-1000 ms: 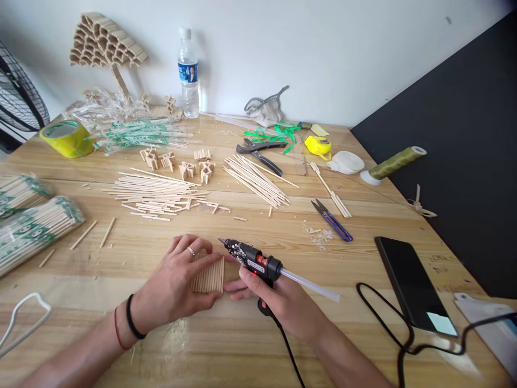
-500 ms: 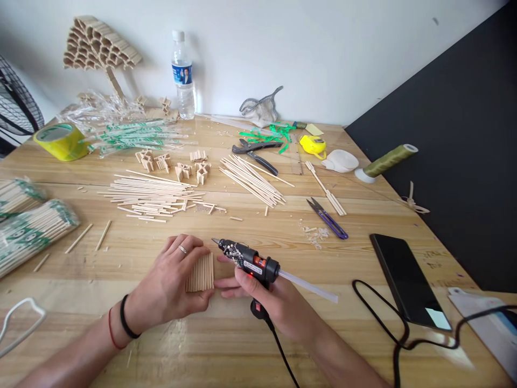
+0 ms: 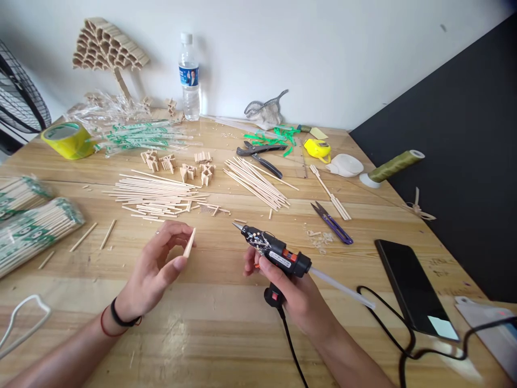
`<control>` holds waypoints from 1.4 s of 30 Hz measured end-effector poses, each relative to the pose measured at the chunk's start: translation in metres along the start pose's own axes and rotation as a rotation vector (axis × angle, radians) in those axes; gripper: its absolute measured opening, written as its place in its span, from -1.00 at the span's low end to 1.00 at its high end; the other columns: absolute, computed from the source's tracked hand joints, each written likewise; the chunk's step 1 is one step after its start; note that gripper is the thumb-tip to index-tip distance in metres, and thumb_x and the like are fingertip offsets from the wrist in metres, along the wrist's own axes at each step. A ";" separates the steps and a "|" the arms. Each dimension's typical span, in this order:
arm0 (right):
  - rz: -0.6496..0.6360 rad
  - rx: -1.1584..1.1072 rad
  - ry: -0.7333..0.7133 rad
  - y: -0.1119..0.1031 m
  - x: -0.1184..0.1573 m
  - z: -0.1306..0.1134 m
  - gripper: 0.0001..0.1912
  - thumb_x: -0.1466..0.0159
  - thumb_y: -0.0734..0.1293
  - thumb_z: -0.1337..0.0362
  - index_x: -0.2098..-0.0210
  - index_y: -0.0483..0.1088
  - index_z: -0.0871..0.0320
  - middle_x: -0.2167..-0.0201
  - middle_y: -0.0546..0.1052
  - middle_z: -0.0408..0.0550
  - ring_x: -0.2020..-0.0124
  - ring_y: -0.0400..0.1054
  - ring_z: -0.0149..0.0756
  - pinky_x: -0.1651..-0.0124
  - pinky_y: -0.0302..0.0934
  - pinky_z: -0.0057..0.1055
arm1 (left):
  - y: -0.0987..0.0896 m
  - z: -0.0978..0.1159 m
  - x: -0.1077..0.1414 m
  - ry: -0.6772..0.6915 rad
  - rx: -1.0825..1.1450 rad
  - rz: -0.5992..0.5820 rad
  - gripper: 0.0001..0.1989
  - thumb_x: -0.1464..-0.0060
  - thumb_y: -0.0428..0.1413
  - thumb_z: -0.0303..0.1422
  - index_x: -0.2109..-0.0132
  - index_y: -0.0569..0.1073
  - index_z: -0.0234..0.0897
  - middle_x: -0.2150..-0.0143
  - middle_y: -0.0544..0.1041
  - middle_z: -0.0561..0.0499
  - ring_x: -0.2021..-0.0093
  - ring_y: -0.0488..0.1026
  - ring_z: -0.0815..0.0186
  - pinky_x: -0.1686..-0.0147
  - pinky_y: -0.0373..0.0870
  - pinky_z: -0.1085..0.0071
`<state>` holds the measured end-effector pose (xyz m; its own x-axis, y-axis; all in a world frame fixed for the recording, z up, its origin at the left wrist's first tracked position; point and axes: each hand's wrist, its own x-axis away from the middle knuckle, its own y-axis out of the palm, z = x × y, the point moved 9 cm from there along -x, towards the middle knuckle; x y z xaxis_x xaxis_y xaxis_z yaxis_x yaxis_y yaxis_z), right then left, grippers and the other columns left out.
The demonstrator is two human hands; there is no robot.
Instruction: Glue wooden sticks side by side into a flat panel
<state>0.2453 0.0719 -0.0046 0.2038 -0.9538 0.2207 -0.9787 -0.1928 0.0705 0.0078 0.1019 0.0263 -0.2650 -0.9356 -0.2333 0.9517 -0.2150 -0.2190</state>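
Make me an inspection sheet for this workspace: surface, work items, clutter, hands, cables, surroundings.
Surface: light wood-grain table, small scraps scattered on it.
Job's things: black glue gun with translucent glue stick; small pale wooden piece; thin pale wooden sticks in loose piles; small stick-built wooden blocks.
Clutter: purple-handled metal snips, black-handled cutter, yellow tape measure, yellow tape roll, black rectangular phone.
Hands: left hand pinches the wooden piece, seen edge-on; right hand grips the glue gun.
Cables: thin black cord runs from the gun's handle; thicker black cable loops near the phone.
Surroundings: white wall behind, black panel right, black fan left.
Other people: nothing seen.
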 end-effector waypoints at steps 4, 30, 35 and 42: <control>0.014 0.110 0.002 -0.001 0.000 -0.001 -0.56 -0.45 0.32 -0.19 0.24 0.50 0.05 0.28 0.54 -0.04 0.14 0.45 -0.07 0.03 0.37 -0.17 | 0.005 -0.005 0.001 -0.059 0.140 -0.026 -0.58 -0.40 0.14 0.01 -0.19 0.50 -0.14 -0.05 0.44 -0.08 0.03 0.48 0.18 -0.03 0.47 0.28; -0.048 0.238 -0.055 0.009 0.009 -0.012 -0.49 -0.37 0.39 -0.24 0.36 0.48 0.09 0.41 0.51 -0.06 0.30 0.42 -0.10 0.16 0.35 -0.21 | 0.022 0.003 0.004 0.071 -0.121 -0.137 -0.38 -0.26 0.27 -0.32 -0.38 0.28 -0.06 -0.31 0.40 -0.15 -0.34 0.38 0.02 -0.35 0.38 0.07; -0.028 0.263 -0.081 0.005 0.010 -0.009 -0.52 -0.34 0.42 -0.21 0.31 0.57 0.11 0.38 0.59 0.01 0.29 0.49 -0.05 0.13 0.46 -0.17 | 0.024 0.000 0.007 0.051 -0.103 -0.180 -0.39 -0.28 0.24 -0.31 -0.39 0.24 -0.11 -0.32 0.39 -0.19 -0.35 0.36 -0.01 -0.38 0.33 0.03; -0.011 0.240 -0.041 0.005 0.011 -0.007 -0.55 -0.32 0.45 -0.19 0.28 0.59 0.10 0.36 0.62 0.02 0.30 0.51 -0.03 0.15 0.48 -0.15 | 0.028 0.006 0.006 0.073 -0.158 -0.209 -0.27 -0.15 0.33 -0.38 -0.38 0.23 -0.10 -0.30 0.41 -0.20 -0.32 0.40 -0.05 -0.32 0.37 0.01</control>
<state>0.2433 0.0618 0.0046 0.2184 -0.9589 0.1809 -0.9551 -0.2481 -0.1620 0.0337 0.0882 0.0243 -0.4690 -0.8517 -0.2339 0.8408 -0.3494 -0.4136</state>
